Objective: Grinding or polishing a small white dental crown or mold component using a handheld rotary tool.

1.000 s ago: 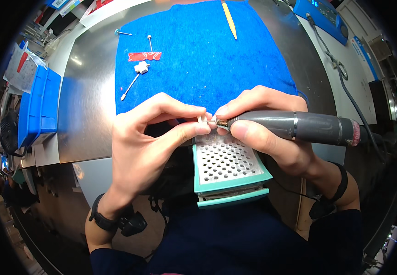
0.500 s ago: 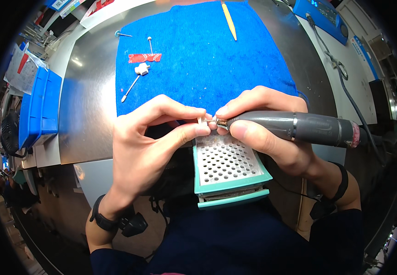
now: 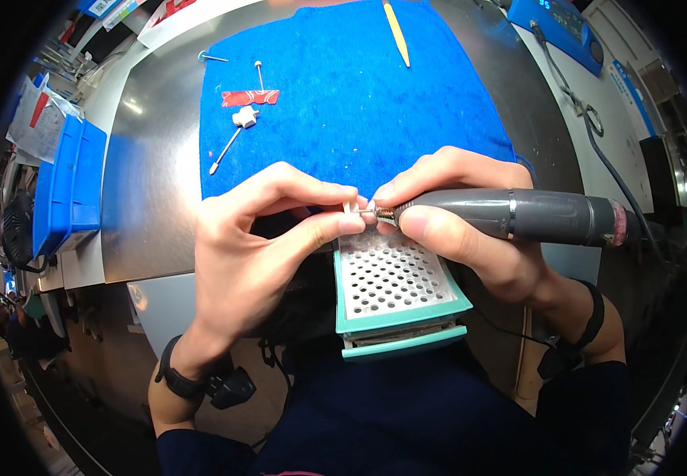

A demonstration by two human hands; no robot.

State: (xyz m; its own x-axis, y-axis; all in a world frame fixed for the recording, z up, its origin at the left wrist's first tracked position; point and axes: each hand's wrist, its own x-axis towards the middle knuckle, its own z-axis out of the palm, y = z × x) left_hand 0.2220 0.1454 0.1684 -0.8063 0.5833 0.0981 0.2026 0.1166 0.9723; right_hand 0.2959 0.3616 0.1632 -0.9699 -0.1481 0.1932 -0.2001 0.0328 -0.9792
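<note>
Vs half a second ago: left hand (image 3: 236,230) static, grey handpiece (image 3: 478,210) tail nudged toward 12 o'clock. Left thumb/index narrow, pinching small white piece (image 3: 350,206) near frame centre; right hand (image 3: 486,258) wrapped around handpiece at piece's 3 o'clock.

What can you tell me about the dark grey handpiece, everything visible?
The handpiece is a smooth, glossy, dark grey cylinder, seemingly plastic or coated metal, with a silver ring round its body and a pinkish-red band near its rear. It is held nearly level, nose to the left, gripped near the front by the right hand. From the coppery, ridged nose collar, a thin metal shank points toward the small white piece in the left hand. Whether it spins, I cannot tell.
</note>
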